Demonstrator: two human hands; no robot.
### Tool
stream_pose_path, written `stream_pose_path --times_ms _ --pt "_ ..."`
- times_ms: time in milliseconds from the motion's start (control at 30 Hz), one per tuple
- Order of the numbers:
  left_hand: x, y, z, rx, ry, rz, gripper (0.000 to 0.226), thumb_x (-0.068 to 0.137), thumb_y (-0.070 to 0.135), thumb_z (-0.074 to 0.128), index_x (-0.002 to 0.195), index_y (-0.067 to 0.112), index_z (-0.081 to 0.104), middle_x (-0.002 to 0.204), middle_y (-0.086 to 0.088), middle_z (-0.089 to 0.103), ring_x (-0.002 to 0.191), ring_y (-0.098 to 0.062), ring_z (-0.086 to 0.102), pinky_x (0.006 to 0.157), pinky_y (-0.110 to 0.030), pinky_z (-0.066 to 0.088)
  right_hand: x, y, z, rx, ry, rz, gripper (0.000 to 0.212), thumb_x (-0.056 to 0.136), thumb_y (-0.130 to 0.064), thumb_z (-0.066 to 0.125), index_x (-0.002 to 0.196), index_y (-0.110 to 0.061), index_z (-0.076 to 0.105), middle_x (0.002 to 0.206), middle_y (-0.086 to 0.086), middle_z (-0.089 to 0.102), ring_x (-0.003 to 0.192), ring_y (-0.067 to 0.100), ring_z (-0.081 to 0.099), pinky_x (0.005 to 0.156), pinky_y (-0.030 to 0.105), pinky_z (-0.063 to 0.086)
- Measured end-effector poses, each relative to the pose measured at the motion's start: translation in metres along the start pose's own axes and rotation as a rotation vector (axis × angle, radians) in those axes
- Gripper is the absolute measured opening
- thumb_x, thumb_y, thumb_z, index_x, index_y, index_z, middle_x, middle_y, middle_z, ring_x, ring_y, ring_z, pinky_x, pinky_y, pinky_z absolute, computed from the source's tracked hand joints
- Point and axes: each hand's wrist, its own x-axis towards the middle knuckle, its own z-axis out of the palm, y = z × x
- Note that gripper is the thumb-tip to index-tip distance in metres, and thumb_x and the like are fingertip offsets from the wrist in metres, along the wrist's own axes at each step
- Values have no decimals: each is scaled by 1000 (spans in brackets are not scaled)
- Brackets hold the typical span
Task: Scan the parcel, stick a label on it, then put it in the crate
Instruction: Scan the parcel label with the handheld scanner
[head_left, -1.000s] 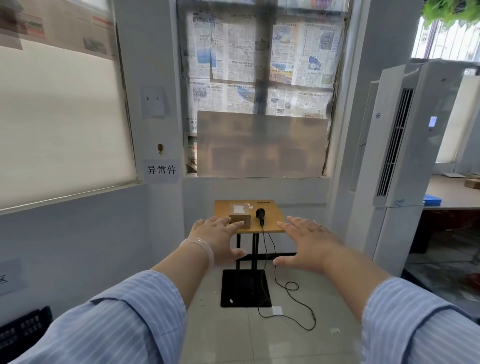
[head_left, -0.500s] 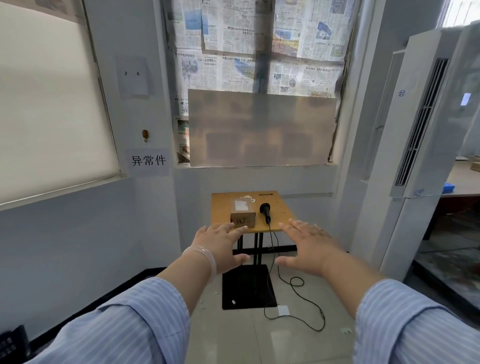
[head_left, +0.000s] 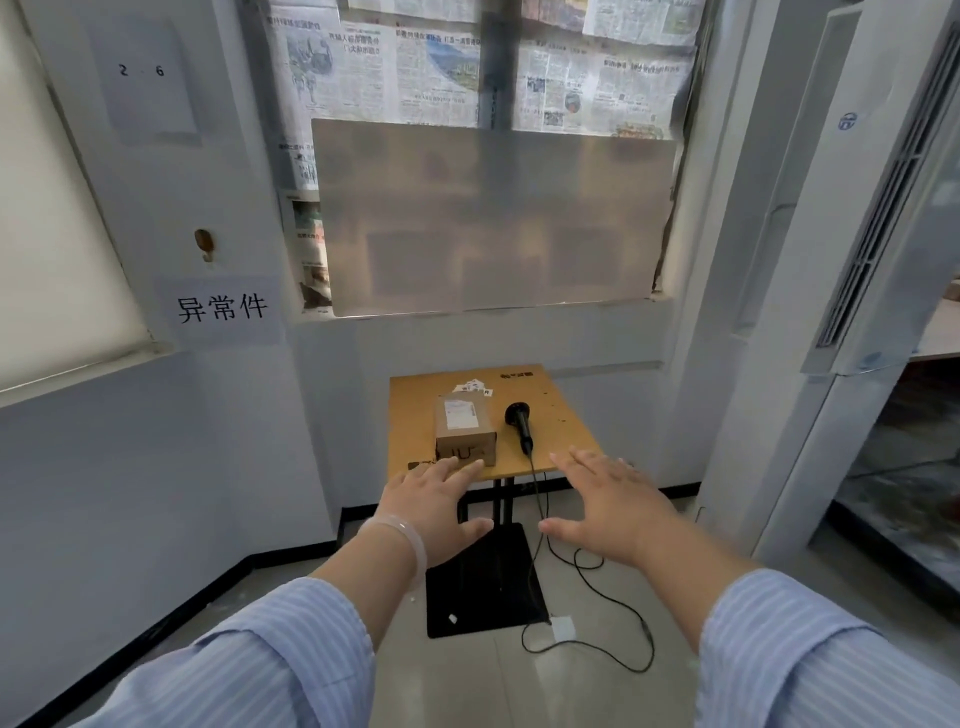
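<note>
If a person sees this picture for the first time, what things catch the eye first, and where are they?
Two open hands reach forward in the lower middle, the left hand with a pale bracelet and the right hand beside it, both empty. Beyond them stands a small wooden table with a cardboard parcel and, to its right, a black scanner whose cable runs down to the floor. Above, newspapers cover the window.

Parcel-handling corner of an office or depot: small desk (head_left: 561, 410) carrying a parcel (head_left: 464, 426), corded scanner (head_left: 521, 422) and loose labels (head_left: 472, 386). Paper sign (head_left: 222, 308) reading 异常件 on a white wall, window papered with newspaper (head_left: 431, 67). Standing air conditioner (head_left: 852, 218) at right, tiled floor (head_left: 467, 675).
</note>
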Motion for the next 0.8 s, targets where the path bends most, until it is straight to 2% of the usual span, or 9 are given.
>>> stream_pose_path --times_ms 200,400,600,800 --pt "95 -7 13 -19 -70 -77 76 87 68 39 151 42 8 162 4 18 146 -25 22 118 -47 21 98 50 12 31 -68 -12 88 85 -70 42 155 -32 6 164 -1 7 150 19 9 122 42 10" --pt "174 -33 26 -47 -48 -158 74 88 66 41 151 40 10 162 3 16 144 -26 26 116 -44 25 190 94 12 64 -81 7 88 85 -70 44 155 -31 8 164 0 12 149 21 14 121 41 14" --pt "248 -74 66 -102 -132 -226 75 88 66 40 151 41 7 163 1 10 147 -28 18 117 -46 23 274 103 44 108 -165 24 82 89 -64 44 155 -32 7 164 -1 11 149 20 13 119 36 15" --pt "326 -129 110 -158 -191 -235 71 91 64 37 151 40 8 164 1 9 148 -26 13 118 -42 20 358 105 90 166 -257 126 79 92 -58 45 155 -30 6 164 0 9 150 20 12 120 36 15"
